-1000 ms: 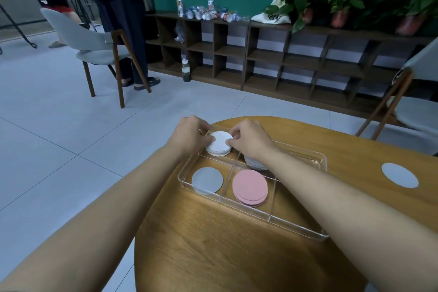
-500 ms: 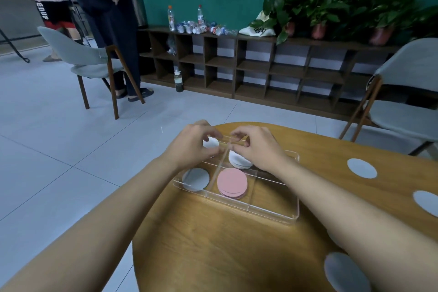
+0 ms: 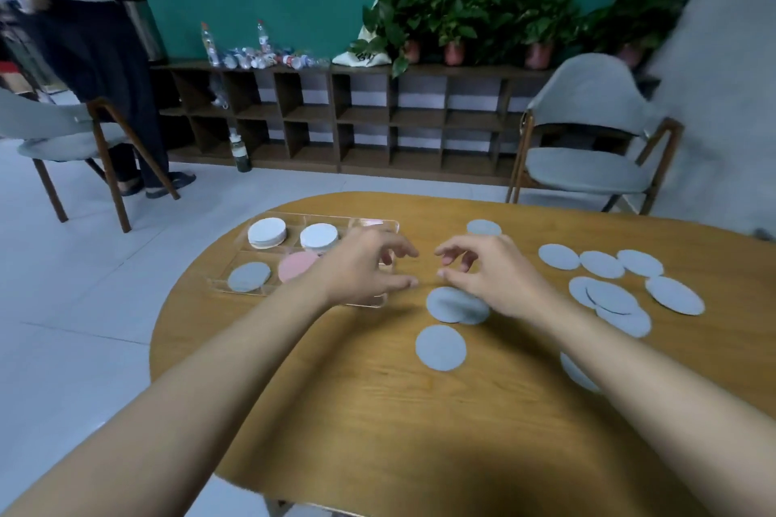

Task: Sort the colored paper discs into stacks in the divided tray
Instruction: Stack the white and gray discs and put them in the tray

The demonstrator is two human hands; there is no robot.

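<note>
I see the table curving away on the left, with the tray close to that rounded edge and bare wood between the forearms. The print on the tote bag is too blurred for me to read. The left hand hovers over the tray's right end, fingers loosely spread and empty. The right hand hangs slack, gripping nothing, just above an overlapping pair of grey discs. A single grey disc lies nearer me and loose grey discs lie further right. The tray holds two white stacks, a pink stack and one grey disc.
</note>
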